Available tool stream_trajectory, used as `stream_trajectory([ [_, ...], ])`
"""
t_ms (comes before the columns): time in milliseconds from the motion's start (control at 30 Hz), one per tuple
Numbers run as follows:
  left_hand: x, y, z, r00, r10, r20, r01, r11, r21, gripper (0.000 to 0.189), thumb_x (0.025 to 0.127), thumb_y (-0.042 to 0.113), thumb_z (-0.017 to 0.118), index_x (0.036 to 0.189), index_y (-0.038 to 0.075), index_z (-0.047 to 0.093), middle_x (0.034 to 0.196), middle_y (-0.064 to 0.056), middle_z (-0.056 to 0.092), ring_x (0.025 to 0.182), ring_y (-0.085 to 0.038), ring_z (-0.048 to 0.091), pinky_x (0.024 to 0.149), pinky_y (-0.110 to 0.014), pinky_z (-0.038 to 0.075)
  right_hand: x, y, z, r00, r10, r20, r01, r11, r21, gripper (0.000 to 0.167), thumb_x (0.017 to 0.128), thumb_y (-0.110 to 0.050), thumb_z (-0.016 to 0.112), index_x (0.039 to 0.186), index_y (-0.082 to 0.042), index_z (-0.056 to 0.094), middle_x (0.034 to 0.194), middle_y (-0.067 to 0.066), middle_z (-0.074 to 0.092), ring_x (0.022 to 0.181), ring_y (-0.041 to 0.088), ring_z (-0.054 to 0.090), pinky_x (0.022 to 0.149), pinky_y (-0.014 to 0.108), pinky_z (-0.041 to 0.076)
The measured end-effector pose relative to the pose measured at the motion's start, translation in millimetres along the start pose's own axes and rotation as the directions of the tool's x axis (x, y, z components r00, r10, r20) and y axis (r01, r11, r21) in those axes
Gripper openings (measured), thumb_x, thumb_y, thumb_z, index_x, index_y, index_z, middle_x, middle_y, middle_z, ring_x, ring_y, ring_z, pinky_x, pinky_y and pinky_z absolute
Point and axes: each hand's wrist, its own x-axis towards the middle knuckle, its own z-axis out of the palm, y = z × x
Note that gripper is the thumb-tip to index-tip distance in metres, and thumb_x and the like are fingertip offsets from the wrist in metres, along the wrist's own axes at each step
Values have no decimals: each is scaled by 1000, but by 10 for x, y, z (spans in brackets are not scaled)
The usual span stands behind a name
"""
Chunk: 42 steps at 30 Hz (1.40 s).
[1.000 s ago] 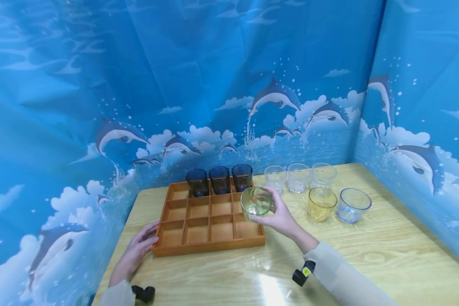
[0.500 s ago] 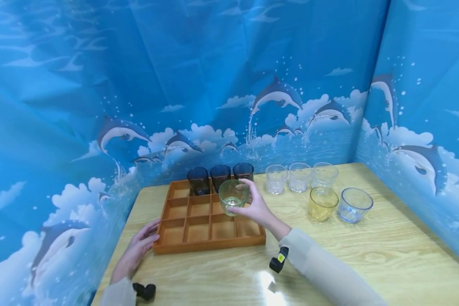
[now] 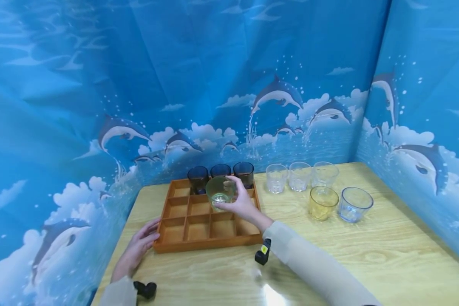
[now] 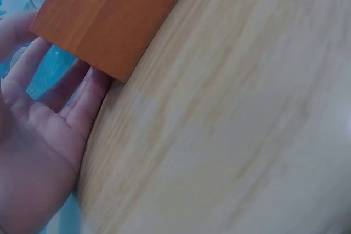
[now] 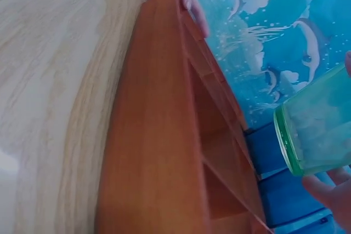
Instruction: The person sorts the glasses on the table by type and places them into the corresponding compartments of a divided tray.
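My right hand [image 3: 239,199] grips a clear green glass [image 3: 219,196] between thumb and fingers, holding it above the middle of a wooden compartment tray [image 3: 210,244]. In the right wrist view the green glass [image 5: 318,127] is above the tray's dividers. Three dark glasses [image 3: 244,173] stand along the tray's back row; the green glass partly hides the middle one. My left hand [image 3: 139,246] rests against the tray's left side near its front corner. In the left wrist view, that hand's [image 4: 55,108] fingers lie relaxed along the tray's end [image 4: 109,20].
Three clear glasses [image 3: 299,177] stand in a row right of the tray, at the back of the table [image 3: 382,238]. In front of them are a yellow glass [image 3: 323,204] and a light blue glass [image 3: 354,205]. A blue dolphin-print curtain [image 3: 222,76] hangs behind.
My right hand has carried the green glass leftward, from over the tray's right end to over its middle. The left hand has stayed at the tray's left side.
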Motion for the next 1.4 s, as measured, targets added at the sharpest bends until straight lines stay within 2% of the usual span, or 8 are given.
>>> stream_trajectory([
  [200, -6, -14, -14, 1000, -17, -4, 16, 999, -28, 63, 90, 27, 60, 145, 16, 31, 148, -11, 25, 133, -28, 23, 106, -52, 21, 66, 131, 99, 999, 19, 35, -21, 998, 52, 79, 78, -5, 73, 141, -2, 25, 134, 24, 37, 118, 41, 41, 90, 49, 42],
  [400, -10, 7, -24, 1000, -25, -3, 25, 999, -25, 65, 90, 28, 59, 146, 16, 29, 149, -11, 23, 134, -29, 22, 106, -53, 20, 146, 156, 218, 999, 32, 17, -33, 996, 84, 79, 79, -7, 73, 141, -3, 25, 134, 24, 35, 117, 42, 40, 88, 50, 42],
  [600, -8, 31, -20, 1000, -29, -11, 28, 999, -43, 65, 90, 27, 59, 146, 17, 29, 149, -11, 22, 134, -27, 22, 107, -51, 20, 205, 183, 333, 999, 50, -12, -49, 996, 76, 80, 79, -8, 72, 142, -3, 23, 135, 24, 34, 116, 42, 41, 82, 44, 47],
  [900, -26, 20, -9, 1000, -16, -13, 15, 998, -60, 64, 90, 24, 59, 146, 16, 30, 149, -9, 23, 133, -26, 23, 107, -50, 20, 257, 234, 475, 994, 105, -23, -102, 990, 97, 81, 80, -11, 73, 143, -7, 22, 136, 20, 34, 122, 38, 37, 94, 51, 38],
  [1167, -12, -1, 0, 1000, 0, -21, -1, 999, -53, 64, 89, 24, 61, 145, 15, 32, 148, -10, 25, 132, -28, 25, 107, -51, 21, 299, 254, 549, 994, 101, -38, -99, 993, 59, 83, 79, -17, 75, 142, -7, 24, 135, 21, 34, 120, 38, 39, 91, 49, 41],
  [1400, 2, -9, 14, 999, -13, -41, 12, 999, -41, 63, 88, 23, 62, 144, 15, 34, 147, -11, 27, 131, -28, 27, 105, -49, 24, 380, 604, 610, 993, 95, -70, -89, 993, 82, 84, 75, -23, 78, 140, -11, 26, 131, 16, 37, 115, 33, 44, 86, 44, 46],
])
